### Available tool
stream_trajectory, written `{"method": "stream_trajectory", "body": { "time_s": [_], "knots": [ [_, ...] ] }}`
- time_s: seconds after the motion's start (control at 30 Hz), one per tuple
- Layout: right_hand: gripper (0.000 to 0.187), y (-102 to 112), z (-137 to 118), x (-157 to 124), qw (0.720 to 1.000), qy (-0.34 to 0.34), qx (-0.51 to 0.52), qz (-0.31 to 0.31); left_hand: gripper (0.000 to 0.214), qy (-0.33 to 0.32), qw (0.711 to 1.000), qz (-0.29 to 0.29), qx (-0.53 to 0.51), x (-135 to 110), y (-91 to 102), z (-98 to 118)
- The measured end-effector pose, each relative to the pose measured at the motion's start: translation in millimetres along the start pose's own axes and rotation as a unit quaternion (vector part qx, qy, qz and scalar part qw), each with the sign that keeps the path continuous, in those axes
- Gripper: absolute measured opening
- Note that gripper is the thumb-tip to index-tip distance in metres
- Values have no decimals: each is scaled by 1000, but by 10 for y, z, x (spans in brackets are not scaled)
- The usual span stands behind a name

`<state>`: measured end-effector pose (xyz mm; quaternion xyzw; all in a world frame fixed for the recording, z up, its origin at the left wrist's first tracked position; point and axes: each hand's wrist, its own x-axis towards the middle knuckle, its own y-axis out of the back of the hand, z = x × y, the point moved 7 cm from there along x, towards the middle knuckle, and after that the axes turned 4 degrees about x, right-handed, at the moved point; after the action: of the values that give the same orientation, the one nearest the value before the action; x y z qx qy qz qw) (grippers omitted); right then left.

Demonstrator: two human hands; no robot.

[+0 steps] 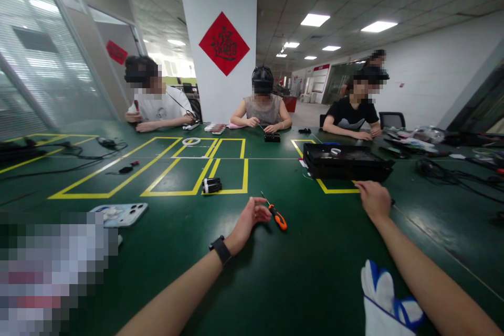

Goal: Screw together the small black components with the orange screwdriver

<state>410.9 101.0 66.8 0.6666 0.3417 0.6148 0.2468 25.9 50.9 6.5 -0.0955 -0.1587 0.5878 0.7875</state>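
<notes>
Orange-handled screwdriver (279,217): lay on the tabletop (275,283), just right of my left hand (249,220), its fingers loosely spread. Black case (346,166): just beyond my right hand (375,202), whose grip I couldn't tell.

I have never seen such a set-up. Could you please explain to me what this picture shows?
No machine works here: a camera on a person's head looks forward and down at their bare arms over a green table. The left hand, loosely curled, is beside an orange-handled screwdriver and seems to hold nothing. The right hand is close to a black case; whether it holds something small, I cannot tell. A phone and a white-and-blue glove also lie there.
</notes>
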Motion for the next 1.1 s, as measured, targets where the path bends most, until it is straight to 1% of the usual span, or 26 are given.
{"method": "stream_trajectory", "body": {
  "time_s": [0.03, 0.07, 0.1, 0.13, 0.2, 0.33, 0.6, 0.8, 0.93, 1.1],
  "knots": [
    [29, 20, 230, -18, 999, -30, -30, 12, 49, 7, 1000, 5, -25, 15, 30, -12],
    [29, 35, 436, -39, 993, -71, -89, 17, 49, 12, 999, 11, -48, 28, 60, -18],
    [29, 37, 580, -55, 990, -92, -109, 18, 49, 16, 997, 17, -67, 38, 89, -18],
    [29, 32, 684, -67, 986, -108, -125, 18, 49, 18, 996, 24, -83, 47, 115, -17],
    [29, 1, 790, -79, 982, -123, -141, 16, 48, 24, 994, 38, -104, 58, 155, -15],
    [29, -79, 817, -89, 978, -133, -161, 7, 47, 34, 991, 49, -118, 68, 178, -30],
    [32, -152, 891, -126, 973, -146, -168, -56, 45, 32, 992, 40, -118, 64, 176, -36],
    [36, -272, 1012, -166, 969, -175, -142, -99, 45, 33, 993, 33, -113, 57, 169, -37],
    [38, -320, 1100, -182, 967, -196, -122, -110, 45, 33, 993, 27, -113, 48, 155, -24],
    [35, -352, 1158, -179, 968, -195, -97, -124, 46, 39, 993, 34, -109, 41, 146, -8]
  ]
}}
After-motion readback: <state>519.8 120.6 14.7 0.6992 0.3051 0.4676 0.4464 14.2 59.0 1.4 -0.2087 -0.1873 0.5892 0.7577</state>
